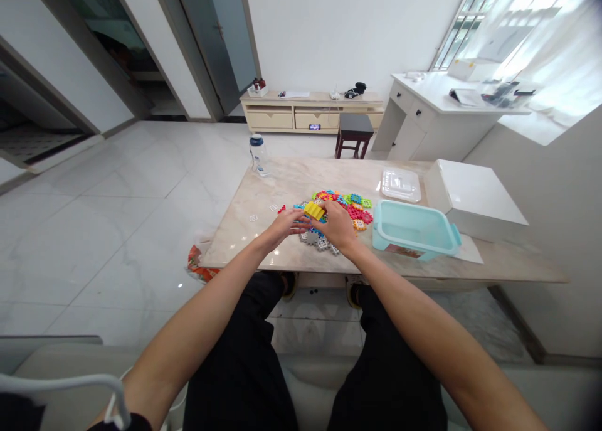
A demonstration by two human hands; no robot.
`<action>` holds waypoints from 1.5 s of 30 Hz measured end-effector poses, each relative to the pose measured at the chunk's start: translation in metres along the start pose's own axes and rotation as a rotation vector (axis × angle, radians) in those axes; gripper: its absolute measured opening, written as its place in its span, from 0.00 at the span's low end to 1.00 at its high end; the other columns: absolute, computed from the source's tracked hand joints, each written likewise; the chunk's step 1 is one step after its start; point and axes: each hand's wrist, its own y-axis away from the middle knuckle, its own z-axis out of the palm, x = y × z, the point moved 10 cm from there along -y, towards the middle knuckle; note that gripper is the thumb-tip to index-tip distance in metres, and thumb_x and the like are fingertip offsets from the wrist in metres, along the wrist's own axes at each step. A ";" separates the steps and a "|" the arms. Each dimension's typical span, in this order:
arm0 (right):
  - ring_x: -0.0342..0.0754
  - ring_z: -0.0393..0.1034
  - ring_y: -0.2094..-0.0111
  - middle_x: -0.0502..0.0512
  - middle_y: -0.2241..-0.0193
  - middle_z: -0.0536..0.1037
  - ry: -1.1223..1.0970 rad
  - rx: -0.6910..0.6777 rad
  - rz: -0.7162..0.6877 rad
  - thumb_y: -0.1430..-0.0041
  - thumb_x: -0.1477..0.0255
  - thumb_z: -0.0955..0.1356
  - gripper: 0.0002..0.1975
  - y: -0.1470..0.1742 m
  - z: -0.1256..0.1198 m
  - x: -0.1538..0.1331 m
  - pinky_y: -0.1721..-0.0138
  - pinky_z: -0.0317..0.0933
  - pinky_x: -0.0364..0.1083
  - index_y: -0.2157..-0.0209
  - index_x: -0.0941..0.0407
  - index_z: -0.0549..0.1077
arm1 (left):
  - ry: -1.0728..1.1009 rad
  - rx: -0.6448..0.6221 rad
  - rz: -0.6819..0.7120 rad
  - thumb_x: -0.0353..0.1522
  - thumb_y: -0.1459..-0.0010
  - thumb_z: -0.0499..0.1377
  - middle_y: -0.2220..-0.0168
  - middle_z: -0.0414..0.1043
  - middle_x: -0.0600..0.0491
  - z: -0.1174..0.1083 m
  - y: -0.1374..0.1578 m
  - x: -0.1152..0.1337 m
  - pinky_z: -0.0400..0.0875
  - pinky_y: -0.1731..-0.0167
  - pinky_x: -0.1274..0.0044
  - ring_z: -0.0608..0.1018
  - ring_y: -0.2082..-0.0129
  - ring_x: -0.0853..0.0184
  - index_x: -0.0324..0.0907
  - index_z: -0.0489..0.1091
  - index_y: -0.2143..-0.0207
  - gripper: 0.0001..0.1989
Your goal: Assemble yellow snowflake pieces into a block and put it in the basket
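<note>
A yellow stack of interlocking plastic building pieces is raised over the table, pinched in my right hand. My left hand reaches to the stack's left edge with its fingers stretched out and a little apart; whether they touch it is too small to tell. Below and behind both hands spreads a pile of colourful building pieces, red, blue, green and orange. Grey pieces lie at its near side. Part of the pile is hidden by my hands.
A light-blue plastic bin stands right of the pile, with a clear lid behind it and a white box beyond. A water bottle stands at the table's far left corner. Small white pieces lie at left.
</note>
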 end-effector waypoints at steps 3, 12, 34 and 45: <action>0.59 0.72 0.50 0.63 0.55 0.80 0.258 -0.072 -0.183 0.33 0.71 0.74 0.08 0.001 0.008 -0.021 0.52 0.64 0.51 0.55 0.58 0.76 | 0.201 -0.002 -0.100 0.42 0.36 0.66 0.63 0.82 0.46 0.004 0.000 -0.009 0.80 0.59 0.73 0.84 0.65 0.64 0.40 0.76 0.62 0.13; 0.60 0.67 0.52 0.66 0.56 0.78 0.582 -0.213 -0.491 0.23 0.79 0.58 0.15 0.008 0.040 -0.052 0.55 0.60 0.54 0.54 0.60 0.77 | 0.340 0.113 -0.242 0.27 0.38 0.67 0.69 0.79 0.50 -0.019 0.002 -0.024 0.77 0.71 0.81 0.79 0.73 0.72 0.40 0.74 0.66 0.04; 0.46 0.74 0.68 0.55 0.67 0.83 -0.704 -0.505 0.331 0.45 0.54 0.76 0.21 0.019 0.039 0.019 0.67 0.67 0.43 0.62 0.58 0.85 | -0.324 -0.172 0.135 0.39 0.53 0.78 0.65 0.81 0.52 0.009 0.014 0.022 0.70 0.65 0.76 0.81 0.66 0.65 0.40 0.72 0.52 0.30; 0.48 0.77 0.59 0.58 0.58 0.85 -0.909 -0.346 0.512 0.46 0.53 0.76 0.21 0.022 0.060 0.036 0.62 0.70 0.42 0.61 0.57 0.84 | -0.133 -0.116 -0.021 0.43 0.52 0.79 0.56 0.81 0.46 -0.002 0.002 0.000 0.74 0.55 0.75 0.81 0.59 0.67 0.38 0.79 0.57 0.26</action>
